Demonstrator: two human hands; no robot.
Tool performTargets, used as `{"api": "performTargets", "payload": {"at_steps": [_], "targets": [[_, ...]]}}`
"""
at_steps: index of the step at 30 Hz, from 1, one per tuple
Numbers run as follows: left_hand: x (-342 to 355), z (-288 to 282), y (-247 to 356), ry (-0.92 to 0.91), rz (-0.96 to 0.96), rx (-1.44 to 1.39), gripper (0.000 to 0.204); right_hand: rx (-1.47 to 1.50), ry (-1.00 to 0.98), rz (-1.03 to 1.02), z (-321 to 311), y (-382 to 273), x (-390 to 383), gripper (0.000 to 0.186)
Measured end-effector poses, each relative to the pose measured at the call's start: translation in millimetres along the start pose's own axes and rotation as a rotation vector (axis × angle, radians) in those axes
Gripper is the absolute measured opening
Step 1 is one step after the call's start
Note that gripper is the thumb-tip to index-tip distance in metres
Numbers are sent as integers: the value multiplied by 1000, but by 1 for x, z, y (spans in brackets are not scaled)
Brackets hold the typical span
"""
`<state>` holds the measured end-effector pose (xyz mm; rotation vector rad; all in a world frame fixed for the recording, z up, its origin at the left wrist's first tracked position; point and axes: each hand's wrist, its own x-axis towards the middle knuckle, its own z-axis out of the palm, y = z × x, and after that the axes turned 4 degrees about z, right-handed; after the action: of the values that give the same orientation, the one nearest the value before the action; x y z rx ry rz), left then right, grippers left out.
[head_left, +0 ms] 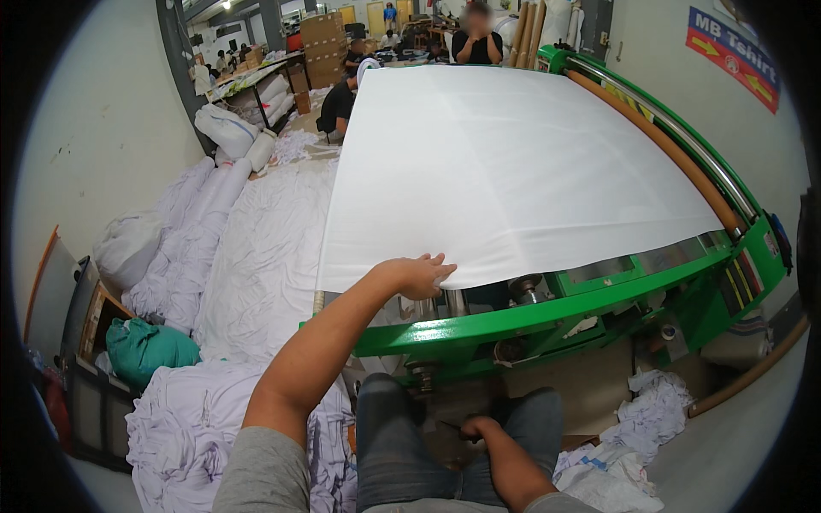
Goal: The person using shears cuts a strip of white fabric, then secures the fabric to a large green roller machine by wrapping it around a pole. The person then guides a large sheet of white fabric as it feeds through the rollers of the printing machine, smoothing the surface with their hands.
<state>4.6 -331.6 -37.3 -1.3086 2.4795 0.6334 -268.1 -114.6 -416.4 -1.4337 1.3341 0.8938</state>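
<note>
A wide sheet of white fabric stretches over the green machine. At its near edge lies my left hand, its fingers stretched out and touching the cloth. Below, between my knees, my right hand is closed around something dark and narrow, too small and shadowed to name. Along the right side of the fabric runs a long brown roller, with a shiny metal bar beside it. Metal rollers and fittings show beneath the fabric's near edge.
White cloth heaps and a green bundle lie at left, with fabric rolls farther back. More scraps lie at lower right near a cardboard tube. One person is beyond the fabric; another crouches left.
</note>
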Motion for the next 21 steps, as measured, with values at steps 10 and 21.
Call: {"api": "performTargets", "payload": {"at_steps": [10,21], "targets": [[0,-13,20,-5,13,39,84,48,69,-24,14,28,48,44],[-5,-10,14,-11,3,26,86,30,18,-54,4,10,15,40]]}}
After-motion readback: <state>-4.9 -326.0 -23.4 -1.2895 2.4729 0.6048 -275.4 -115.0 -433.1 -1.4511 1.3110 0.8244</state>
